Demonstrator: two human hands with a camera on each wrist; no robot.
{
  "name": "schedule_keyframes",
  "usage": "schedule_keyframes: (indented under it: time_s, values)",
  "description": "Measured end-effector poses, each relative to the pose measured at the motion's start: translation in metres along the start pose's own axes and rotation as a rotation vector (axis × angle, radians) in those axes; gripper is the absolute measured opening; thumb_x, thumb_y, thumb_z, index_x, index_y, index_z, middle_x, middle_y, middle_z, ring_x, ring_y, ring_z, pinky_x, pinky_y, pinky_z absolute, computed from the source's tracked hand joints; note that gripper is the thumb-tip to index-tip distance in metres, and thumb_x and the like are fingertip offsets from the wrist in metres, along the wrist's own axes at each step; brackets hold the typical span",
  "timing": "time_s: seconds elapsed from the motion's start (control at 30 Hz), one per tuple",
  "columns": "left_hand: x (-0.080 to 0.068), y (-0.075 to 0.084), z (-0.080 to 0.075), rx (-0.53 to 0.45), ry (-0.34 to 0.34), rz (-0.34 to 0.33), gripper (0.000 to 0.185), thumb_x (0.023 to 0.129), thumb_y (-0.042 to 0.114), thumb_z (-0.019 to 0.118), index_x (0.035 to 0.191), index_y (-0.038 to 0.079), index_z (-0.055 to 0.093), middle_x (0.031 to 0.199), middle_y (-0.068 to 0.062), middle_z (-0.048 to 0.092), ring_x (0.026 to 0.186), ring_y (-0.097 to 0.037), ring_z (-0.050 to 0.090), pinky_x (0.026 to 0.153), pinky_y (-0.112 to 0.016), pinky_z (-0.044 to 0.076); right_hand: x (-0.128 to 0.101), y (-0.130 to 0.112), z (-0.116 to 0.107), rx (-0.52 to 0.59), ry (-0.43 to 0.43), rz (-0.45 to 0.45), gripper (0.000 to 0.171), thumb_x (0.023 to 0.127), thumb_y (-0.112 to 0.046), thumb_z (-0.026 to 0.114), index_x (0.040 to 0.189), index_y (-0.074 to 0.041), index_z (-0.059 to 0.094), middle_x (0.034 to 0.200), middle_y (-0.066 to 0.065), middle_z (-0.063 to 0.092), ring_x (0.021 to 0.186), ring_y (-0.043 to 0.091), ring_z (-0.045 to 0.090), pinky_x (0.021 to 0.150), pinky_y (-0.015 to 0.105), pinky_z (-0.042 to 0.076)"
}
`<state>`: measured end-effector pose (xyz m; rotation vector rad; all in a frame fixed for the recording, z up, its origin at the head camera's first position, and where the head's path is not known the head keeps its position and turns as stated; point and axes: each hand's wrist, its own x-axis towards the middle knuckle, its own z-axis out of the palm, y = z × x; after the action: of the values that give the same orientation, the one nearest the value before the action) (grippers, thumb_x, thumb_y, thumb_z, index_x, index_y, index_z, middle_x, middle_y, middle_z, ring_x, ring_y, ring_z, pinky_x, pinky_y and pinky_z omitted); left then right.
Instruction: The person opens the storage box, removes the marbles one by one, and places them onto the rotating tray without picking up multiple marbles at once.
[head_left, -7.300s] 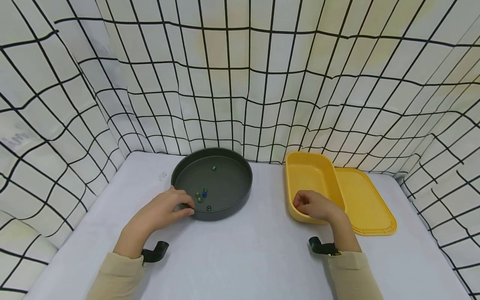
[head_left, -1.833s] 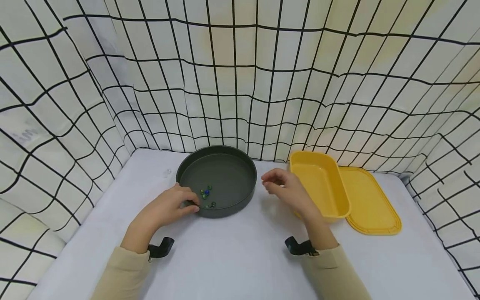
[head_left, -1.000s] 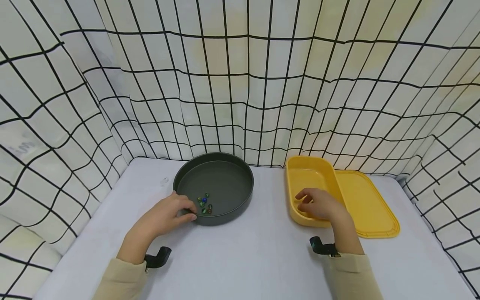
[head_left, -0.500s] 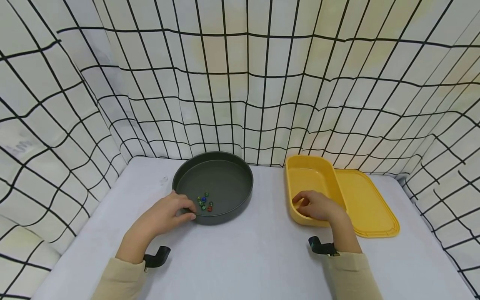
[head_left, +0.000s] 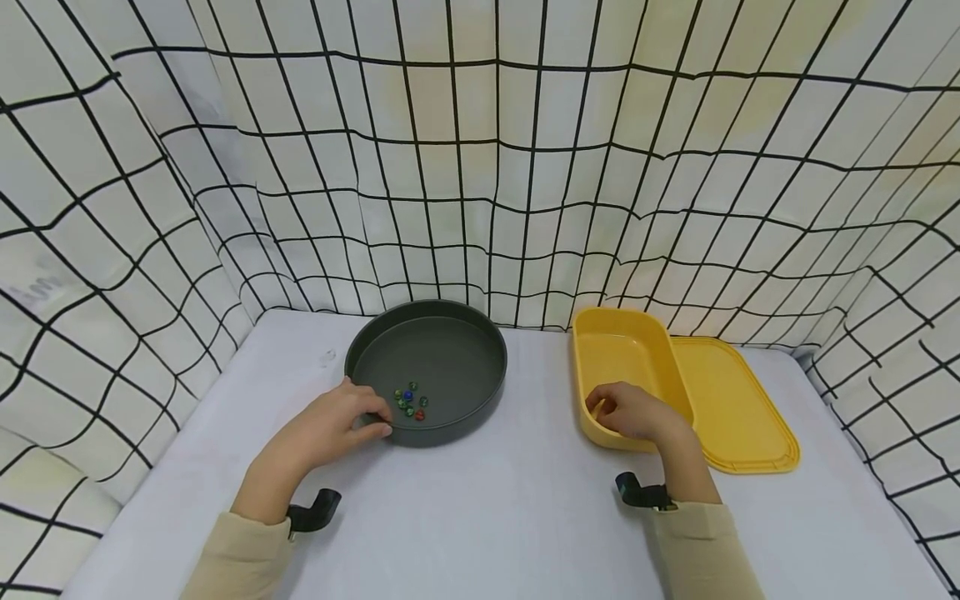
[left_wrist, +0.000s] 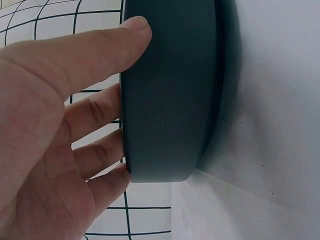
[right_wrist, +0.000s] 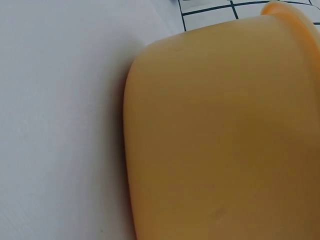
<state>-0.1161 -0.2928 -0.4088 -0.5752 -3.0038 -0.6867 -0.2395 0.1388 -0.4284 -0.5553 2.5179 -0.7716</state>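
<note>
I see the dark round pan [head_left: 442, 367] on the surface [head_left: 480, 517], and my left hand [head_left: 330, 429] grips its near left rim. In the left wrist view the thumb [left_wrist: 90, 47] lies on the outer wall of the pan [left_wrist: 170, 90], and the other fingers [left_wrist: 97, 112] curl over the rim to the inside, so this hand is closed around the pan wall. Just beyond the fingertips of this hand, on the pan floor, lies a small group of marbles [head_left: 409, 402]: green ones, one blue and one red. They are close together and near the front of the pan.

To the right of the pan, well apart from it, stands the yellow container [head_left: 626, 367]. My right hand [head_left: 633, 412] rests on its near end, with the fingers curled over the rim and down into the inside. I cannot tell if the fingers hold something small, because they are hidden behind the hand itself. The right wrist view shows only the outer wall of the container [right_wrist: 225, 135] very close, and no fingers.

Beyond the right hand, on its right side, the yellow lid [head_left: 735, 408] lies flat on the surface, touching the long side of the container.

Around the surface hangs a white cloth with black grid lines [head_left: 480, 167].
</note>
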Motion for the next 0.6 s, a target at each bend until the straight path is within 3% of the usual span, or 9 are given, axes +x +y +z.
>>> schedule_keyframes:
  time_s: [0.6]
  values:
    - [-0.0003,-0.0015,0.0002,0.006,0.007,0.010,0.011,0.086,0.016,0.078,0.090,0.025,0.072,0.088,0.016,0.063,0.092,-0.012,0.063,0.116,-0.062,0.024,-0.0003,-0.0027,0.0016,0.005,0.005,0.033,0.018,0.087,0.003,0.056,0.096,-0.010,0.067,0.079,0.004,0.055,0.075,0.020,0.050,0.065,0.030,0.041]
